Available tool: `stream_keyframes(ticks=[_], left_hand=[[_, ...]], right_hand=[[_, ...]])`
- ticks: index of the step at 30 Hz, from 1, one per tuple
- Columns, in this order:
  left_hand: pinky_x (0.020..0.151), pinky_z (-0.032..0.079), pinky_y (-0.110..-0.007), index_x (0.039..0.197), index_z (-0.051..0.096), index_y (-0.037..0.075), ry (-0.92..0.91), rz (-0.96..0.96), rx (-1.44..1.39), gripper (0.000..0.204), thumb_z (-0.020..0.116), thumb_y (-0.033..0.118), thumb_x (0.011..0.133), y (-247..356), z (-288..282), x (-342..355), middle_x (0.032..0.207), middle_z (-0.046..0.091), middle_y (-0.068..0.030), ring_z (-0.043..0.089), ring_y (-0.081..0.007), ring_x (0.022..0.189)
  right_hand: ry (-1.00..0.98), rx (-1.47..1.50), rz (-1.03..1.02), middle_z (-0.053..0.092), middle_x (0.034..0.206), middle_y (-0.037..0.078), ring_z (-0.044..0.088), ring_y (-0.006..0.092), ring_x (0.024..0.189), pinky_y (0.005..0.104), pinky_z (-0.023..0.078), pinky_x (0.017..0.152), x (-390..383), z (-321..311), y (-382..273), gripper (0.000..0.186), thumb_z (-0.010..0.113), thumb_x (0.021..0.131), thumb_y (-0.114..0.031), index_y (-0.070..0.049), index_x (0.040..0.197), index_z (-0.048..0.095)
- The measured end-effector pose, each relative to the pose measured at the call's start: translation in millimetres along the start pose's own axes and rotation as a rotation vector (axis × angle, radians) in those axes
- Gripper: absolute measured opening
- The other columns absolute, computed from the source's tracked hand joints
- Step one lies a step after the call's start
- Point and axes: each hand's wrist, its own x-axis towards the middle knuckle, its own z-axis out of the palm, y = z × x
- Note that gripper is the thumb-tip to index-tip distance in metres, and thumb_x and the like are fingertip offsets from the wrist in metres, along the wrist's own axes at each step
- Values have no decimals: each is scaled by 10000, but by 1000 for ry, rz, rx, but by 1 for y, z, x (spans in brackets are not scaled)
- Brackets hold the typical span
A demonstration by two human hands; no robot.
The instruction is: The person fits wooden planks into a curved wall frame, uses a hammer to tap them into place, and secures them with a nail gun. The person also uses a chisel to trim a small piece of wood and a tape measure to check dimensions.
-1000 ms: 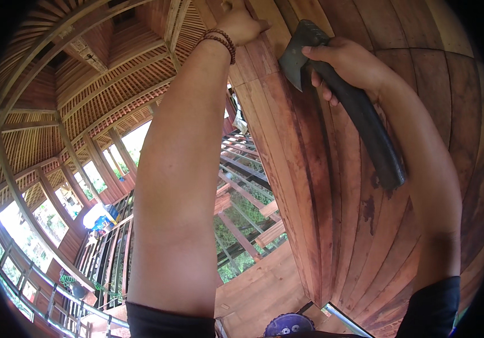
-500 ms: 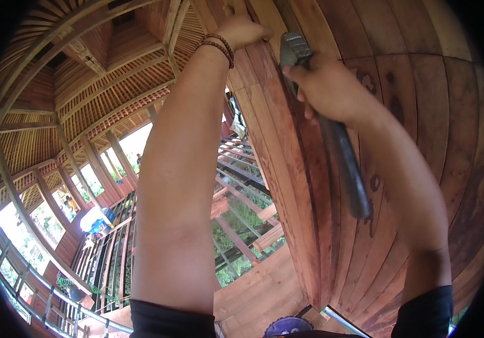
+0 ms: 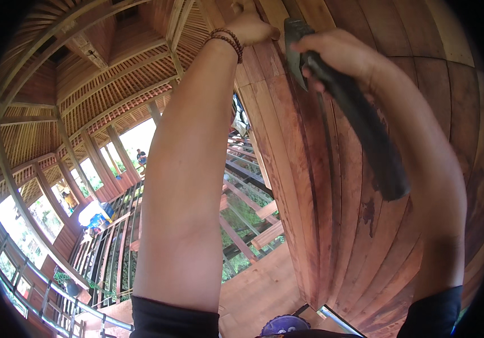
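My right hand [image 3: 340, 53] is closed around a dark claw hammer [image 3: 360, 115], gripping the handle close to its head. The hammer's striking face points up, its claw points down, and the long handle slants to the lower right. My left hand [image 3: 251, 28], with brown beads at the wrist, is raised against the upright wooden boards [image 3: 264, 84]. Its thumb side points toward the hammer head, a short gap away. The fingers look closed, partly hidden behind the hand; what they hold, if anything, is too small to make out.
A curved wall of reddish planks [image 3: 394, 96] fills the right side. Down on the left, open floor joists [image 3: 115, 236] show greenery through their gaps. A purple round object [image 3: 284, 325] is at the bottom edge. People are far off by the window openings, under a slatted roof [image 3: 123, 84].
The hammer and my right hand have shifted slightly up and right, and the handle has swung outward to the right. My left hand stays at the boards.
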Motion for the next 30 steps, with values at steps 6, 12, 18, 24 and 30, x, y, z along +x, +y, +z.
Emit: stream_keyframes(ticks=[6, 12, 18, 24, 30], left_hand=[[894, 557, -405, 1142, 720, -34, 128, 379, 38, 457, 745, 331, 868, -25, 15, 16, 1043, 745, -251, 715, -359, 1017], [939, 554, -387, 1190, 707, -33, 87, 106, 318, 535, 756, 322, 793, -54, 22, 47, 1149, 726, -247, 702, -373, 1064], [973, 544, -375, 1239, 692, -29, 6, 118, 55, 611, 788, 326, 752, -40, 22, 32, 1188, 726, -228, 691, -347, 1125], [1011, 505, -368, 1280, 612, -25, 45, 88, 5, 666, 800, 313, 738, -14, 14, 6, 1241, 656, -235, 631, -347, 1177], [1044, 466, -362, 1326, 516, -22, 72, 93, 3, 746, 809, 310, 725, -15, 15, 5, 1301, 572, -246, 562, -353, 1231]], right_hand=[[73, -83, -77, 617, 716, 62, 581, 159, 479, 349, 492, 403, 1, 6, -7, 341, 604, 972, -325, 10, 915, 635], [117, -271, -98, 613, 711, 63, 588, 171, 482, 370, 496, 412, 5, 24, -9, 367, 644, 941, -366, -3, 894, 631], [-51, 119, -77, 625, 718, 58, 579, 162, 464, 334, 502, 395, 16, -19, 9, 361, 602, 995, -384, -23, 992, 628], [-225, 172, -72, 624, 735, 69, 571, 155, 454, 299, 477, 344, 34, -37, 10, 357, 571, 1013, -370, -15, 1034, 606], [-223, 229, -39, 620, 725, 91, 572, 171, 428, 305, 525, 342, 38, -43, 14, 365, 551, 1029, -362, 0, 1055, 584]])
